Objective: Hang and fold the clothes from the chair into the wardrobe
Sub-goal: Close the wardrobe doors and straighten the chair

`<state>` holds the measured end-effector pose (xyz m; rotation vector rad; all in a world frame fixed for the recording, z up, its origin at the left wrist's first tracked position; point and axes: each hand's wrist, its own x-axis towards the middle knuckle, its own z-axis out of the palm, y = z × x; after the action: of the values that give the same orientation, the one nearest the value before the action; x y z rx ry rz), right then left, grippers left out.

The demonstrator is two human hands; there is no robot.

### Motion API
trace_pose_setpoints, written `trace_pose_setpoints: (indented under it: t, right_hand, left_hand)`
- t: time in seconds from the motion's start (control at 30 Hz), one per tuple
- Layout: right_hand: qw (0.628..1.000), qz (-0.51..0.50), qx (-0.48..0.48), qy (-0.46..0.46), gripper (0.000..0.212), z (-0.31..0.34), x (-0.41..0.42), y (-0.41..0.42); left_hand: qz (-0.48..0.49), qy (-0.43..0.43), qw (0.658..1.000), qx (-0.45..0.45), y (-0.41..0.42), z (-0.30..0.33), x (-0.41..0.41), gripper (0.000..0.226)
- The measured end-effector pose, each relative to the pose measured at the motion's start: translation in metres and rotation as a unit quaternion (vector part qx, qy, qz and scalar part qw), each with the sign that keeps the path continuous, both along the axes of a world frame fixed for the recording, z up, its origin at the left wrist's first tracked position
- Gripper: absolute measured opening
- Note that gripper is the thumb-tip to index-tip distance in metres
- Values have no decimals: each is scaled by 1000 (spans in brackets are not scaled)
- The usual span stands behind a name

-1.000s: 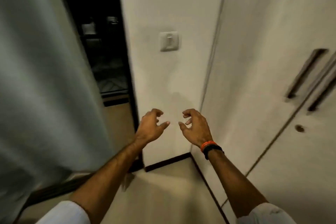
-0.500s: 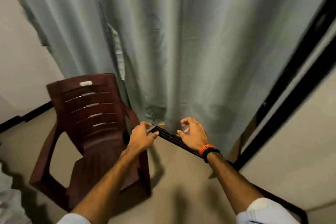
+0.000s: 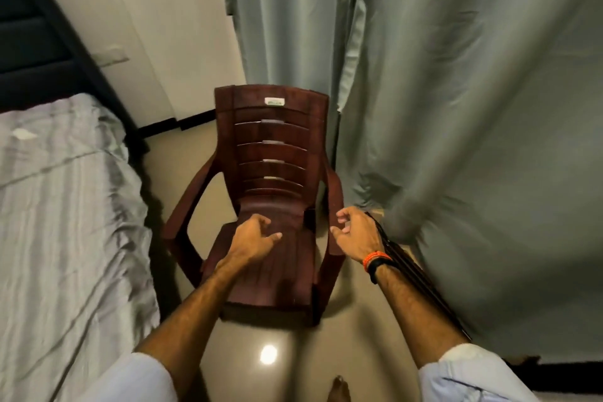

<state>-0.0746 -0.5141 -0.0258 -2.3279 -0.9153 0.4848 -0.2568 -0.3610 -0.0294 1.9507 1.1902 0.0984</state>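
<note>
My left hand [image 3: 253, 238] hovers over the chair [image 3: 270, 192] seat at frame centre, right hand [image 3: 357, 233] beside its armrest; both loosely curled, empty. 0 clothes visible.

A dark brown plastic chair [image 3: 270, 206] with a slatted back is seen upright on the floor, its seat bare.

The person has turned away from the wardrobe doors, seen 1 second ago, and now faces the brown chair [image 3: 274, 206] head-on, where half a second ago it sat off to the left. A bed [image 3: 65, 222] has come into sight on the left. The left hand [image 3: 253, 237] now hangs over the seat, the right hand [image 3: 357, 233] beside the armrest.
</note>
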Motion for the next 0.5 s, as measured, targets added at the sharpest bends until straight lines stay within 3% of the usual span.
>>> trace_pose_setpoints:
  t: [0.3,0.5]
  right_hand:
    - [996,67,-26,51,35,-22,49,80]
    - [992,19,-32,117,37,-44,81,155]
  left_hand:
    - [104,6,994,-32,58,-8,31,44]
    - [113,0,992,-58,136,-23,64,41]
